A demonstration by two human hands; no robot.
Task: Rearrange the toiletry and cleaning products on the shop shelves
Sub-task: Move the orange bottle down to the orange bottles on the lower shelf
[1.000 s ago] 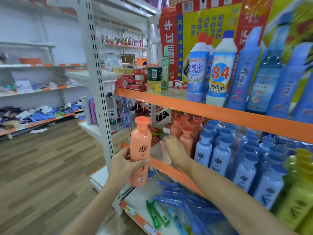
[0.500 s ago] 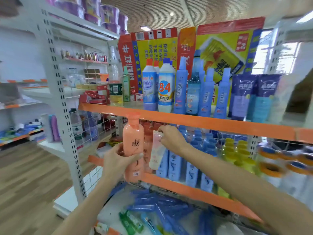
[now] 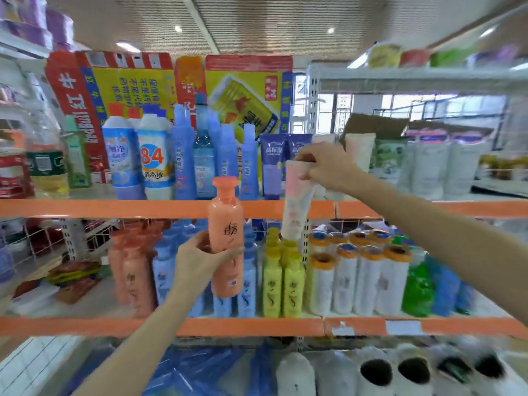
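Note:
My left hand (image 3: pixel 200 260) grips an orange shampoo bottle (image 3: pixel 225 224) upright, in front of the middle shelf. My right hand (image 3: pixel 325 165) pinches the crimped top end of a pale pink and white tube (image 3: pixel 295 204), which hangs cap down in front of the upper shelf's orange edge (image 3: pixel 114 208). Behind the tube stand dark blue tubes (image 3: pixel 274 161) on the upper shelf. On the middle shelf stand orange bottles (image 3: pixel 128 267), blue bottles (image 3: pixel 163 270) and yellow bottles (image 3: pixel 283 284).
Cleaner bottles, one marked 84 (image 3: pixel 154 155), and tall blue bottles (image 3: pixel 183 155) fill the upper shelf's left. White tubes (image 3: pixel 428 167) stand at its right. White bottles with orange caps (image 3: pixel 368 278) and green bottles (image 3: pixel 417 290) sit on the middle shelf. Blue packets (image 3: pixel 200 370) lie below.
My right hand has lifted the pink tube from the middle shelf up and to the right, to the upper shelf's height. The view has swung right. My left hand keeps the orange bottle.

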